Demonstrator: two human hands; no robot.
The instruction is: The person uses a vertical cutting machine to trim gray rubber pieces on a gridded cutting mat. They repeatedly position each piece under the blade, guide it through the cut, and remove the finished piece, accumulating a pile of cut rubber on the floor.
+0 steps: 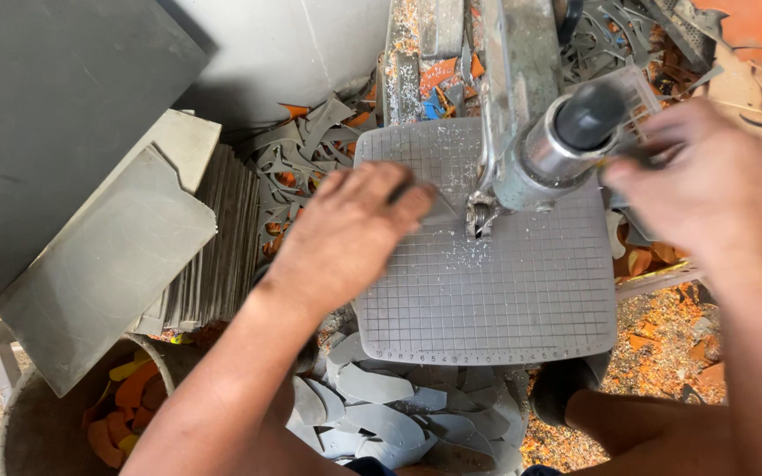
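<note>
A small saw machine has a grey gridded table (522, 300), and its blade guide (480, 216) comes down at the table's middle. My left hand (350, 234) lies flat on the left part of the table, fingers pressing a thin grey piece (441, 207) just left of the blade. My right hand (698, 189) reaches past the right edge of the table and pinches a grey scrap (650, 157) next to the machine's cylindrical motor housing (575, 132). White dust lies on the grid near the blade.
A stack of grey sheets (213, 247) stands to the left, with loose sheets (108, 264) leaning on it. Cut grey curved pieces (381, 414) pile below the table. A bucket (19, 414) holds orange offcuts. Orange and grey scraps litter the floor around.
</note>
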